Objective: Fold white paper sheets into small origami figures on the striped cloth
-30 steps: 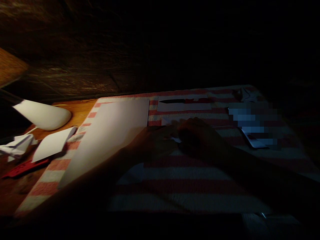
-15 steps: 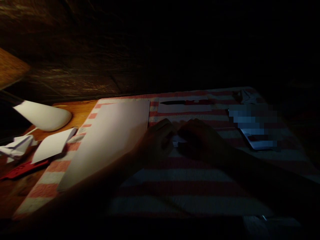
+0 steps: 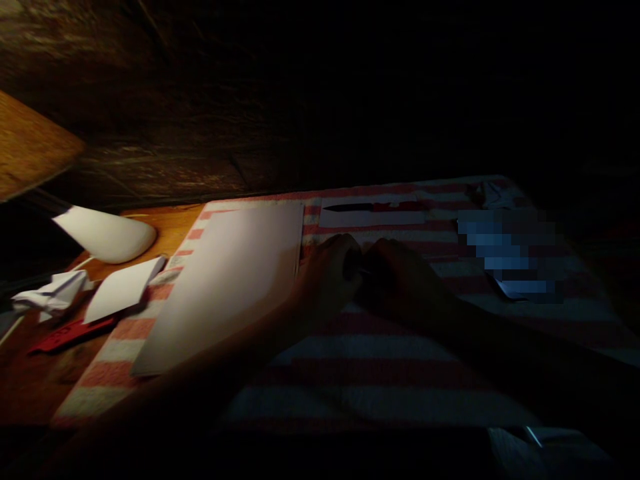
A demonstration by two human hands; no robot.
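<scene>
The scene is very dark. My left hand (image 3: 325,280) and my right hand (image 3: 400,280) meet over a red-and-white striped cloth (image 3: 360,360). Both have their fingers curled together where they touch. Earlier a small white piece of paper showed between them; now the hands cover it. A large white sheet (image 3: 235,267) lies just left of my left hand.
A knife with a dark blade lies on a white paper strip (image 3: 373,217) beyond the hands. A blurred bright object (image 3: 510,250) sits at the right. On the wooden table (image 3: 165,227) at left are a white lamp head (image 3: 105,233), folded white papers (image 3: 123,290) and a red strip (image 3: 70,333).
My hands have drawn closer together and now cover the small white paper that showed between them. The view has shifted slightly to the left.
</scene>
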